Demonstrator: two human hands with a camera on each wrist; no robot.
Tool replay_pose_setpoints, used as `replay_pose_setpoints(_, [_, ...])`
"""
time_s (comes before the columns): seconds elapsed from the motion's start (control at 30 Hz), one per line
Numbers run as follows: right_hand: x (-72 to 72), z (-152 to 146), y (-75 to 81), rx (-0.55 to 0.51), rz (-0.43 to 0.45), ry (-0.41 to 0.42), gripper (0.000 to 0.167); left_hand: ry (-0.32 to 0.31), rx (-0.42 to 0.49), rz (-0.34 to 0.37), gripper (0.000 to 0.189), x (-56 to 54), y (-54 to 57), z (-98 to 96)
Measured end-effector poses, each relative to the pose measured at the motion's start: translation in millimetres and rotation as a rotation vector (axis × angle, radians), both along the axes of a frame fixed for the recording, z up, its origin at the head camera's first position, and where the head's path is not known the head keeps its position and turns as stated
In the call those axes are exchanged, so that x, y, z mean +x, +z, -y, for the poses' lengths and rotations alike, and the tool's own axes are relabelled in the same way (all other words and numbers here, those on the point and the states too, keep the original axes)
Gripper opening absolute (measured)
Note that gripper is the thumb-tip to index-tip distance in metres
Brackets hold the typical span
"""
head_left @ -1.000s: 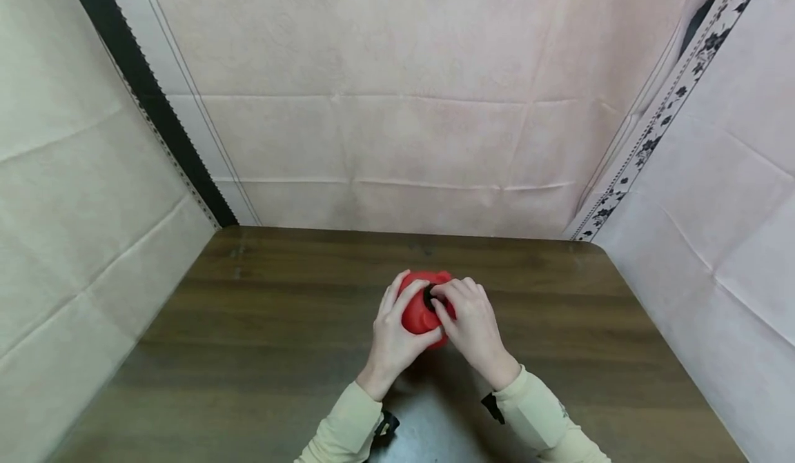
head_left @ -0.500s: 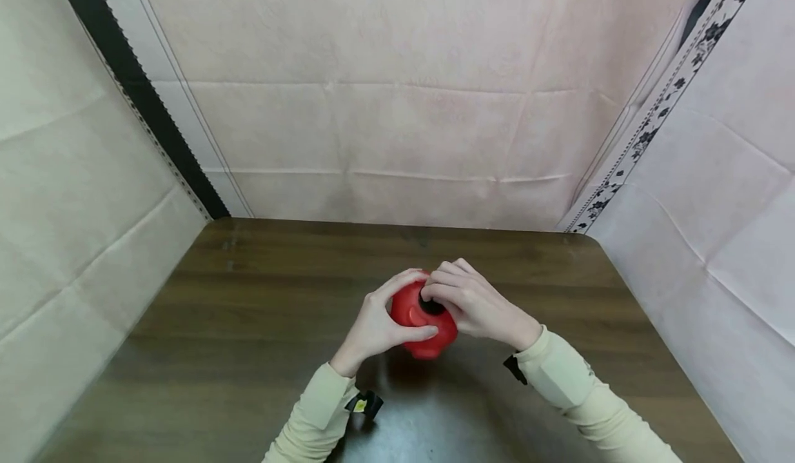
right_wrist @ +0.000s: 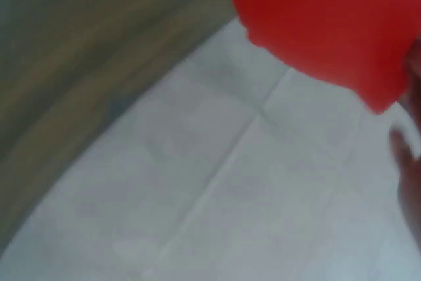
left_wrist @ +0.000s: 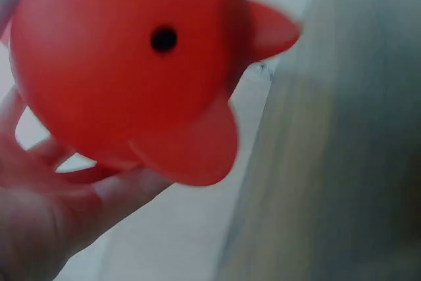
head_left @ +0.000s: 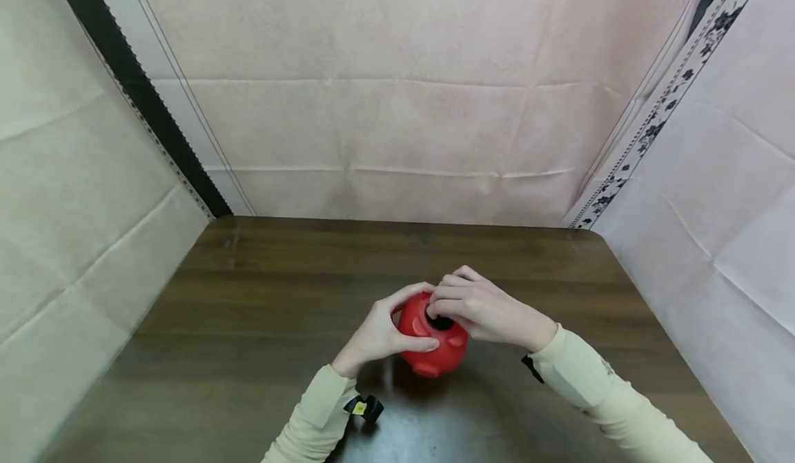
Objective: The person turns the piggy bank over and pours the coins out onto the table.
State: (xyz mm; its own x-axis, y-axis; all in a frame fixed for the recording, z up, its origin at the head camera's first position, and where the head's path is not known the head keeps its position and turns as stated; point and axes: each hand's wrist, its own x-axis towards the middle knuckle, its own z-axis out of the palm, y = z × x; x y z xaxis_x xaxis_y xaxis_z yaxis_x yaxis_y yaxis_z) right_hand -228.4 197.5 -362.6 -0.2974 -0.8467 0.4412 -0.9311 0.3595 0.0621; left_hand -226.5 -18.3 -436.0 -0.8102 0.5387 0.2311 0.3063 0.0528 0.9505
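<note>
A round red piggy bank point(head_left: 448, 350) is held up above the table, tilted so that the round black plug point(head_left: 441, 323) in its underside faces me. My left hand point(head_left: 381, 330) grips it from the left, thumb in front and fingers behind. Curled fingers of my right hand point(head_left: 484, 311) pinch at the edge of the plug; the fingertips are partly hidden. In the left wrist view the piggy bank point(left_wrist: 118, 77) shows a black eye dot and rounded red projections. The right wrist view catches only part of its smooth red side point(right_wrist: 322, 18).
Beneath the hands lies a brown wood-grain table point(head_left: 279, 311), with a shiny patch near its front. Pale cloth walls point(head_left: 385, 132) surround it at the back and both sides. A black strip point(head_left: 143, 90) runs down the left corner.
The piggy bank has come slightly nearer and turned, so its black plug faces up more. My right hand has swung outward to the right, its fingers still at the plug.
</note>
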Motion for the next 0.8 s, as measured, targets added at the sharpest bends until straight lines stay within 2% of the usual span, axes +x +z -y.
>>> replay_pose_setpoints(0.13, [15.2, 2, -3.5, -0.101, -0.151, -0.200, 0.028, 0.126, -0.048, -0.089, 0.067, 7.3, 8.9, -5.7])
replay_pose_setpoints(0.2, [20.0, 5, -5.1, -0.137, -0.193, -0.255, 0.027, 0.190, -0.069, -0.118, 0.068, 12.0, 11.7, -8.5])
replay_pose_setpoints(0.33, [22.6, 10, -10.8, -0.196, -0.227, -0.299, 0.023, 0.292, -0.081, -0.165, 0.067, 19.2, 10.7, -13.2])
replay_pose_setpoints(0.5, [26.1, 18, -20.6, -0.312, -0.209, -0.376, 0.023, 0.377, -0.102, -0.284, 0.066, 23.2, 7.6, -17.2])
replay_pose_setpoints(0.63, [27.6, 23, -24.0, -0.327, -0.202, -0.415, 0.028, 0.431, -0.120, -0.350, 0.068, 23.3, 7.6, -17.9])
replay_pose_setpoints(0.8, [21.7, 27, -24.3, -0.339, -0.189, -0.401, 0.031, 0.494, -0.122, -0.407, 0.070, 21.7, 10.7, -17.4])
